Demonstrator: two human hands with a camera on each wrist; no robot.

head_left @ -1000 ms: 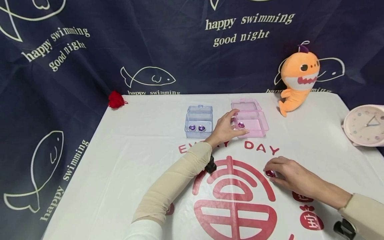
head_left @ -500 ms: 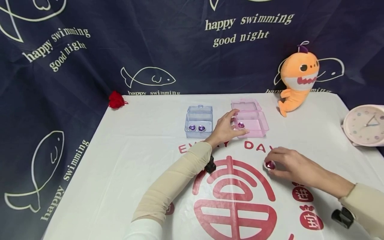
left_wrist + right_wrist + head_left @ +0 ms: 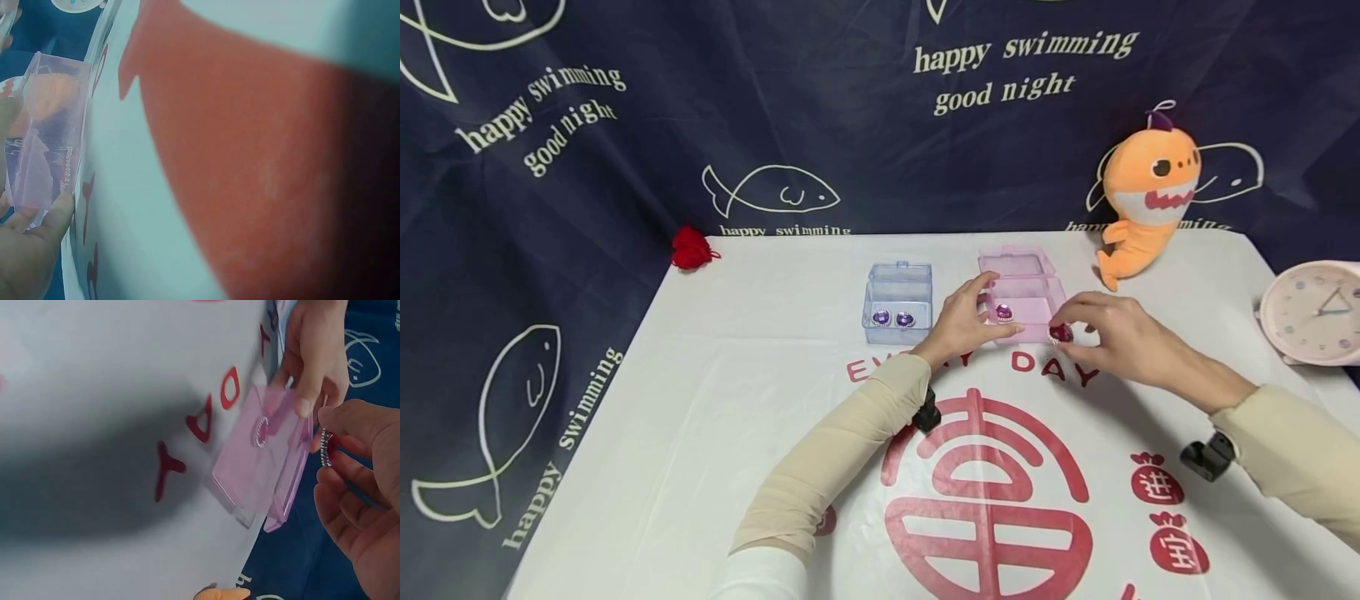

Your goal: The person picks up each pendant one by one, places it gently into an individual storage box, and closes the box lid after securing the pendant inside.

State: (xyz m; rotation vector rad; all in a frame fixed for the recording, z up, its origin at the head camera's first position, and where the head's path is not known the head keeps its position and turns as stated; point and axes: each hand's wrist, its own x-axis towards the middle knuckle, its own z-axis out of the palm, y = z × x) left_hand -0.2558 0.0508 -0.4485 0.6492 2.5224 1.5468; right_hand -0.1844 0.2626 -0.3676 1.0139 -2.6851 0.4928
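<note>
White desk (image 3: 737,408) beneath, held the open pink box (image 3: 1032,312) by its left end with spread fingers of the left hand (image 3: 959,322). With the right hand (image 3: 1126,340), pinched a red gem (image 3: 1060,334) near the box's front right corner; had a magenta gem (image 3: 1003,313) inside, leftward.

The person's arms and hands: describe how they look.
The left hand and right hand are bare. The left sleeve is beige and creased; further up, white fabric shows. The right sleeve is beige too. A small black device shows beside each sleeve.
</note>
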